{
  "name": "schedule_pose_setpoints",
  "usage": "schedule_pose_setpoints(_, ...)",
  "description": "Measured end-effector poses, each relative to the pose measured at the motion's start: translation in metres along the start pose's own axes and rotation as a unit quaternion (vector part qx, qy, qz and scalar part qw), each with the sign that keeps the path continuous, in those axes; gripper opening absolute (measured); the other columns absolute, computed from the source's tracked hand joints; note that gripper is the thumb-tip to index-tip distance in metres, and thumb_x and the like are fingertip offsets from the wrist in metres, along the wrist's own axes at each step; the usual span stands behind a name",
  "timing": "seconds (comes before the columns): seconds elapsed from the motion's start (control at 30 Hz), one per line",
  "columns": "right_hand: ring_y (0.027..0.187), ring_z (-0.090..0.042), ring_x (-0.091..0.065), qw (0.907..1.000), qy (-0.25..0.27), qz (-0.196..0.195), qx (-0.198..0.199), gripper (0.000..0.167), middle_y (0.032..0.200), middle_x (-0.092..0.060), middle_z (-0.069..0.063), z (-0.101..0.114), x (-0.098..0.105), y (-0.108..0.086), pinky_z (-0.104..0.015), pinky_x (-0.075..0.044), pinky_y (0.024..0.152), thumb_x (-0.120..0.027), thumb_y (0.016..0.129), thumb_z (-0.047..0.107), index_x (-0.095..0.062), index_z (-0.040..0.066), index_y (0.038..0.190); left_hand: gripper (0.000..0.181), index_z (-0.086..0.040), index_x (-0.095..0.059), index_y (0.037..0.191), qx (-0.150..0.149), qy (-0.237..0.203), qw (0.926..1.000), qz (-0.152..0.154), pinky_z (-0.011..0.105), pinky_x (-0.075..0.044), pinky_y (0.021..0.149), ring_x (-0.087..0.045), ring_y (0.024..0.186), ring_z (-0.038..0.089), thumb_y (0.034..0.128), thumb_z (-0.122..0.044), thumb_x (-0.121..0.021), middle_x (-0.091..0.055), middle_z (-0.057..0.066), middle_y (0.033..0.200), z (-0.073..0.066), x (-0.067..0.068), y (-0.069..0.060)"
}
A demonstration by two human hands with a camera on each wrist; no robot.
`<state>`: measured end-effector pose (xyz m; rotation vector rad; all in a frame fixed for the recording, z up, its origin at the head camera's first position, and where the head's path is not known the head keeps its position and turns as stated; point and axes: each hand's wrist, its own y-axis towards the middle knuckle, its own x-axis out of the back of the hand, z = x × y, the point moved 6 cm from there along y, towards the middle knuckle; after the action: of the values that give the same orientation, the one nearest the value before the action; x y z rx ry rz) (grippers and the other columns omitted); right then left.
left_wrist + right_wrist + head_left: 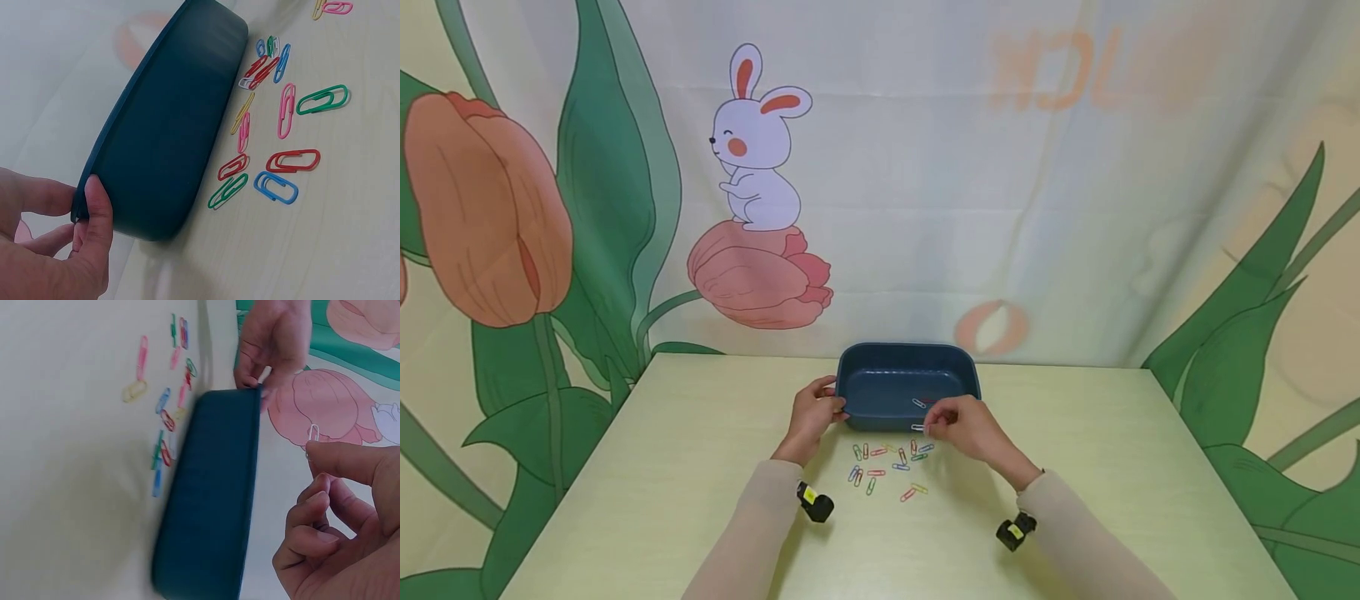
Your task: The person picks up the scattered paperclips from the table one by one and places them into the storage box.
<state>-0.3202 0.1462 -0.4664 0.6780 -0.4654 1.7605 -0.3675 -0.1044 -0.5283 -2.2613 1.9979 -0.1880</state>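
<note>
The dark blue tray [895,421] stands on the table, with a white paper clip [919,403] and a reddish one inside. My left hand [811,419] grips the tray's left end; in the left wrist view its thumb and fingers [99,209] pinch the rim. At the tray's front right, my right hand [967,427] holds a white paper clip [917,427] between thumb and forefinger. The right wrist view shows that white clip [314,433] upright at the fingertips, beside the tray wall [209,494]. Several coloured clips [876,473] lie on the table in front of the tray.
A pale table [700,433] carries the tray and the clips. Behind it hangs a curtain [895,208] printed with a rabbit [763,196] and tulips. Small black cameras [816,504] are strapped at both wrists, over light sleeves [748,525].
</note>
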Motion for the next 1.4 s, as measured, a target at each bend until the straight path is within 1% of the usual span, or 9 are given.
schedule_pose_setpoints(0.3, 0.066, -0.016, -0.05, 0.9994, 0.018, -0.012, -0.027, 0.005, 0.071, -0.059, 0.001, 0.002, 0.008, 0.013, -0.027, -0.041, 0.058, -0.075, 0.086, 0.017, -0.073, 0.018, 0.082, 0.052, -0.003, -0.05, 0.141, 0.0, 0.001, 1.0, -0.001, 0.043, -0.06, 0.086, -0.06, 0.076, 0.019, 0.0902, 0.003, -0.057, -0.048, 0.011, 0.104, -0.001, 0.0, 0.0)
schedule_pose_setpoints(0.47, 0.069, -0.019, -0.053, 0.9986, 0.036, -0.017, -0.034, 0.004, 0.074, -0.062, 0.0, 0.003, 0.009, 0.024, -0.028, -0.043, 0.062, -0.074, 0.088, 0.02, -0.073, 0.018, 0.084, 0.051, -0.004, -0.05, 0.141, -0.001, 0.002, 1.0, 0.0, 0.04, -0.061, 0.083, -0.06, 0.076, 0.018, 0.0904, 0.003, -0.057, -0.048, 0.011, 0.104, 0.0, 0.0, 0.0)
schedule_pose_setpoints(0.6, 0.075, -0.023, -0.057, 0.9976, 0.052, -0.024, -0.04, 0.005, 0.077, -0.064, -0.001, 0.002, 0.01, 0.033, -0.029, -0.047, 0.067, -0.073, 0.089, 0.022, -0.073, 0.018, 0.085, 0.051, -0.004, -0.05, 0.141, -0.002, 0.002, 1.0, 0.003, 0.037, -0.061, 0.08, -0.06, 0.076, 0.017, 0.0904, 0.003, -0.057, -0.049, 0.011, 0.104, -0.001, 0.0, 0.0)
schedule_pose_setpoints(0.67, 0.08, -0.03, -0.059, 0.9968, 0.062, -0.024, -0.044, 0.006, 0.081, -0.066, -0.007, 0.001, 0.01, 0.038, -0.03, -0.048, 0.069, -0.072, 0.089, 0.022, -0.073, 0.017, 0.086, 0.051, -0.005, -0.05, 0.141, -0.001, 0.0, 1.0, 0.004, 0.035, -0.061, 0.079, -0.06, 0.076, 0.017, 0.0904, 0.002, -0.057, -0.049, 0.011, 0.105, -0.001, 0.001, -0.001)
schedule_pose_setpoints(0.83, 0.087, -0.038, -0.062, 0.9959, 0.062, -0.036, -0.055, 0.007, 0.082, -0.067, -0.01, -0.002, 0.012, 0.049, -0.029, -0.047, 0.066, -0.072, 0.089, 0.021, -0.073, 0.015, 0.089, 0.051, -0.005, -0.05, 0.141, -0.001, -0.001, 1.0, 0.007, 0.033, -0.061, 0.079, -0.061, 0.08, 0.021, 0.0908, 0.002, -0.057, -0.049, 0.012, 0.108, -0.002, 0.0, -0.001)
schedule_pose_setpoints(0.97, 0.079, -0.027, -0.06, 0.996, 0.039, -0.048, -0.064, 0.004, 0.082, -0.066, -0.003, -0.005, 0.016, 0.058, -0.03, -0.047, 0.067, -0.072, 0.09, 0.021, -0.073, 0.017, 0.089, 0.051, -0.004, -0.05, 0.141, -0.001, 0.0, 1.0, 0.007, 0.033, -0.061, 0.079, -0.061, 0.079, 0.021, 0.0906, 0.002, -0.057, -0.049, 0.012, 0.107, -0.001, 0.0, -0.001)
schedule_pose_setpoints(1.07, 0.08, -0.02, -0.057, 0.9958, 0.027, -0.05, -0.072, 0.004, 0.087, -0.067, -0.001, -0.007, 0.018, 0.064, -0.032, -0.048, 0.071, -0.071, 0.09, 0.022, -0.073, 0.019, 0.09, 0.051, -0.004, -0.05, 0.141, -0.001, 0.0, 1.0, 0.006, 0.033, -0.061, 0.078, -0.06, 0.077, 0.019, 0.0904, 0.002, -0.057, -0.048, 0.012, 0.106, -0.001, 0.0, -0.001)
schedule_pose_setpoints(1.2, 0.084, -0.02, -0.057, 0.9954, 0.026, -0.046, -0.08, 0.006, 0.09, -0.068, -0.001, -0.01, 0.019, 0.073, -0.034, -0.047, 0.074, -0.069, 0.091, 0.023, -0.073, 0.018, 0.09, 0.051, -0.005, -0.051, 0.141, -0.002, -0.001, 1.0, 0.004, 0.032, -0.061, 0.077, -0.06, 0.077, 0.018, 0.0904, 0.002, -0.057, -0.048, 0.011, 0.106, 0.0, 0.001, -0.001)
schedule_pose_setpoints(1.4, 0.082, -0.021, -0.058, 0.9951, 0.024, -0.052, -0.08, 0.007, 0.089, -0.069, -0.002, -0.018, 0.018, 0.087, -0.034, -0.047, 0.072, -0.069, 0.091, 0.022, -0.074, 0.018, 0.086, 0.051, -0.004, -0.051, 0.14, -0.005, -0.001, 1.0, 0.001, 0.032, -0.061, 0.077, -0.06, 0.076, 0.017, 0.0903, 0.003, -0.056, -0.048, 0.012, 0.105, -0.002, 0.0, -0.001)
